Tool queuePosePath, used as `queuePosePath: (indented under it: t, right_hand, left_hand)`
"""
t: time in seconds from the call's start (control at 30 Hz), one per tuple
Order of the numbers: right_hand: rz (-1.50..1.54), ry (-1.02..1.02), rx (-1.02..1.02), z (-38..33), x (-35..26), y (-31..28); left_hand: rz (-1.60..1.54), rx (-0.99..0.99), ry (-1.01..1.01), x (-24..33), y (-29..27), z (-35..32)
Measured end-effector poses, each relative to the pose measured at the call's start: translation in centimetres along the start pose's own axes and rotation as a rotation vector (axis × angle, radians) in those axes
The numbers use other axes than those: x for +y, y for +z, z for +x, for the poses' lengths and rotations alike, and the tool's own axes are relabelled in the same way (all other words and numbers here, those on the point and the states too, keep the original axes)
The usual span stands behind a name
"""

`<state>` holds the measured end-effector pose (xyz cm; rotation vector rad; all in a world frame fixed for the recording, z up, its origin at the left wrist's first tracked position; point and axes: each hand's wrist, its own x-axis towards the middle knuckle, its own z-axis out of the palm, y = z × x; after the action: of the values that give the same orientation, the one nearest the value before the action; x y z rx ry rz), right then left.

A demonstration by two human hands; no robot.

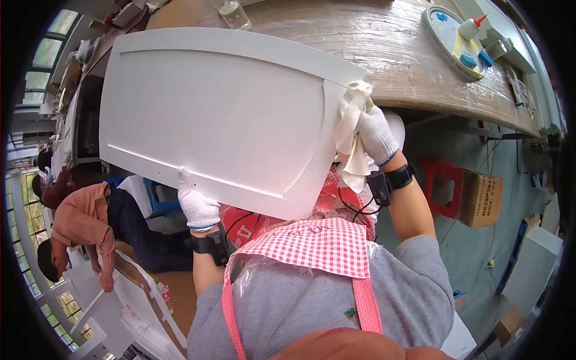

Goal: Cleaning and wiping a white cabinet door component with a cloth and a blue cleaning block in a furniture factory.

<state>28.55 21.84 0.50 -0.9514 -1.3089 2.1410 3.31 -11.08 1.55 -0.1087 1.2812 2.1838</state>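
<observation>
A large white panel (210,108) with a raised frame, like a cabinet door, lies in front of me, its far part over the table. My left hand (199,205), in a white knitted glove, grips the panel's near edge at the left. Part of that hand shows on the panel's face; the rest is hidden below it. At the panel's right edge, my gloved right hand (377,133) is closed around a crumpled white cloth (351,129). The cloth rests against the frame and hangs down past the edge.
The plastic-covered table (384,36) holds a glass jar (234,13) and a round lid (433,35) carrying a glue bottle (471,27) and blue pieces. A red stool (443,187) and a cardboard box (481,200) stand at right. Another person (84,219) bends over white panels at left.
</observation>
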Motion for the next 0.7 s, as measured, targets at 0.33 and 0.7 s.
queuePosePath:
  t: [0.33,0.7]
  right_hand:
    - [-0.399,-0.185,0.456,1.3,-1.4,-3.4]
    - [-0.510,-0.327,0.817,0.0,-6.7,-4.5]
  left_hand:
    - [-0.008,0.053,-0.165,-7.3,0.1,3.6]
    - [0.527,-0.501,-0.748,-8.3,11.0,4.8]
